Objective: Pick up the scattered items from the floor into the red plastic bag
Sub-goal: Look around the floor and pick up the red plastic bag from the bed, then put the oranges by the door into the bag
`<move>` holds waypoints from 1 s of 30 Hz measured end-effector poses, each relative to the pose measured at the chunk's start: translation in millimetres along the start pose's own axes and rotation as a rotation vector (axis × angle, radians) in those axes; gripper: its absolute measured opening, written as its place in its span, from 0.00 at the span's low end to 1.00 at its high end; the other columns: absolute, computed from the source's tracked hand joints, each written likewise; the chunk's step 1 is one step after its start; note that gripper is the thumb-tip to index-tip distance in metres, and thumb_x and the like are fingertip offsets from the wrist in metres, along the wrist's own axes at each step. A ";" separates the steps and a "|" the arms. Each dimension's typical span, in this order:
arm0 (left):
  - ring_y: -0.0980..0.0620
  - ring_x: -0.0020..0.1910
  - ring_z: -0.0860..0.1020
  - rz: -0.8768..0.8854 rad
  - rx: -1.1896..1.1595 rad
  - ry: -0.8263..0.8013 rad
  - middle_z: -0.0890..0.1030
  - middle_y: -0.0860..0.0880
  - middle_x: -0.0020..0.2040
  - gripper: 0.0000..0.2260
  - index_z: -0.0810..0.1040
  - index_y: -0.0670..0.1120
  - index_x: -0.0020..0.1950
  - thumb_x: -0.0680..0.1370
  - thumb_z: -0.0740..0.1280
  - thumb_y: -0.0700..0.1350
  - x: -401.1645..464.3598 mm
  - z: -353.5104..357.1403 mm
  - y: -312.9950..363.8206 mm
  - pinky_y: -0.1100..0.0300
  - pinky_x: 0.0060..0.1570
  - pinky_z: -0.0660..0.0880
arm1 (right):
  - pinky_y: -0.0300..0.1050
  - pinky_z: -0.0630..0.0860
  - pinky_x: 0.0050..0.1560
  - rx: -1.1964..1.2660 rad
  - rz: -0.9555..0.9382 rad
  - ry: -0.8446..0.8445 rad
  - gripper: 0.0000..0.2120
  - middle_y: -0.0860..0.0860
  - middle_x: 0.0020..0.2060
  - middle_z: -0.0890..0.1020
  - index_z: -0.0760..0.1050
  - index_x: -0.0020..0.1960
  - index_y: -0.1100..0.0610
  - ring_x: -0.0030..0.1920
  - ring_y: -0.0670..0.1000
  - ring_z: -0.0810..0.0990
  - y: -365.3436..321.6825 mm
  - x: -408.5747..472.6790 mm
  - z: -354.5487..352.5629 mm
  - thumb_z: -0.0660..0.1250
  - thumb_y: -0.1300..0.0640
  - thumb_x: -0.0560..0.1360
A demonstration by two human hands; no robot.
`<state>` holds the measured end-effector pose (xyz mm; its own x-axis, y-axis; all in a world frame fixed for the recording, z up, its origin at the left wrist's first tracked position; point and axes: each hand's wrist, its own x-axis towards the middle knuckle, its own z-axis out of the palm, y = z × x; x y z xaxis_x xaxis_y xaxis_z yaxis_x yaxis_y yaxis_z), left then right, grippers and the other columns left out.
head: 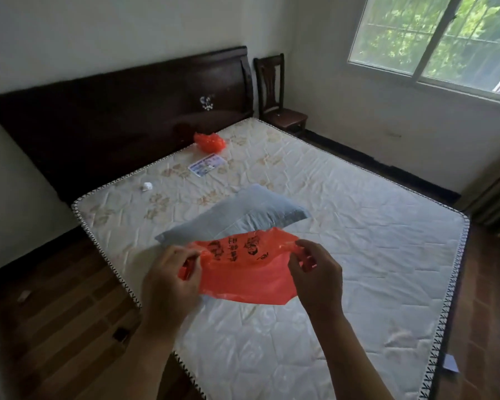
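I hold a red plastic bag (pixel 244 269) with black print stretched flat above the mattress. My left hand (pixel 168 281) pinches its left edge and my right hand (pixel 315 272) pinches its right edge. On the wooden floor at the left lie a small pale scrap (pixel 23 296) and a small dark item (pixel 121 334). A white paper piece (pixel 451 362) lies on the floor at the right of the bed.
The bare mattress (pixel 358 226) fills the middle, with a grey pillow (pixel 237 217), a second crumpled red bag (pixel 210 142), a printed card (pixel 207 165) and a white crumpled scrap (pixel 147 186) on it. A dark headboard (pixel 122 116) and wooden chair (pixel 277 93) stand behind.
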<state>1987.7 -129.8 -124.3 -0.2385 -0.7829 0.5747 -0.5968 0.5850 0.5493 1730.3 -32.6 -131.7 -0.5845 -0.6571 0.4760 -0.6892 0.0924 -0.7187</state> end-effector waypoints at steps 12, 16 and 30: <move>0.52 0.48 0.80 -0.181 0.252 0.153 0.82 0.48 0.49 0.06 0.84 0.43 0.52 0.76 0.74 0.35 -106.5 -89.7 21.5 0.53 0.48 0.81 | 0.43 0.78 0.41 0.126 -0.142 -0.327 0.05 0.46 0.41 0.82 0.84 0.47 0.53 0.38 0.46 0.79 -30.6 -46.2 29.7 0.75 0.61 0.73; 0.50 0.50 0.82 -0.226 0.310 0.211 0.83 0.47 0.51 0.06 0.83 0.43 0.54 0.77 0.74 0.37 -148.8 -132.9 29.3 0.50 0.48 0.83 | 0.36 0.75 0.40 0.196 -0.213 -0.392 0.05 0.46 0.41 0.82 0.85 0.47 0.54 0.38 0.45 0.79 -61.1 -71.2 30.9 0.75 0.62 0.74; 0.53 0.45 0.82 -0.483 0.489 0.544 0.85 0.45 0.48 0.07 0.83 0.39 0.52 0.76 0.75 0.39 -425.6 -299.4 135.7 0.59 0.47 0.81 | 0.31 0.69 0.38 0.333 -0.443 -0.666 0.02 0.46 0.42 0.81 0.82 0.47 0.52 0.38 0.45 0.78 -178.0 -297.4 -67.2 0.73 0.58 0.75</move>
<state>2237.6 346.2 -112.7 0.4492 -0.6385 0.6249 -0.8295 -0.0381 0.5573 1998.0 196.7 -111.4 0.1521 -0.8917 0.4262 -0.5720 -0.4311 -0.6979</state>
